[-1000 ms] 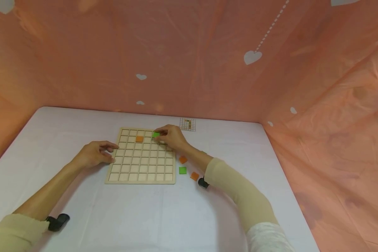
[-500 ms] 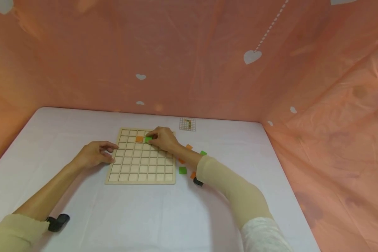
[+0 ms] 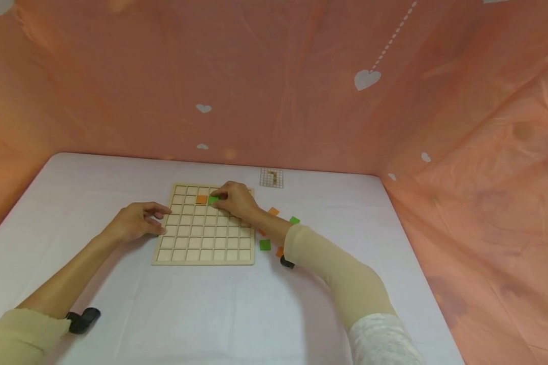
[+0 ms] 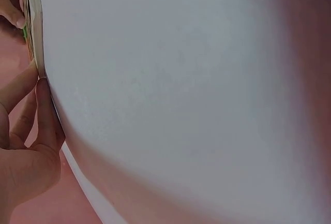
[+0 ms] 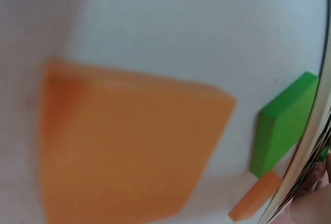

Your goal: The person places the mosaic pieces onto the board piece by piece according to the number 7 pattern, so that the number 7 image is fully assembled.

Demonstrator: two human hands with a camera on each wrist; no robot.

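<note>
A square wooden grid board [image 3: 205, 231] lies on the white table. An orange tile [image 3: 201, 199] sits in a cell of its second row from the far side. My right hand [image 3: 238, 199] reaches over the board's far part and pinches a green tile [image 3: 213, 200] between thumb and fingers, at the cell just right of the orange one. At the board's left edge, my left hand [image 3: 132, 223] rests with its fingers loosely bent and the fingertips against the rim. In the left wrist view those fingers [image 4: 45, 113] touch the board's side.
Loose tiles lie right of the board: a green tile [image 3: 265, 245], an orange tile [image 3: 273, 211], another green tile [image 3: 294, 220] and more orange ones, partly hidden under the right forearm. Behind them is a small printed grid card [image 3: 271, 178]. A pinkish-orange cloth [image 3: 274, 101] surrounds the table.
My right hand has moved left and slightly nearer with the green tile, bringing it from near the board's far edge to beside the orange tile. My left hand has stayed put.
</note>
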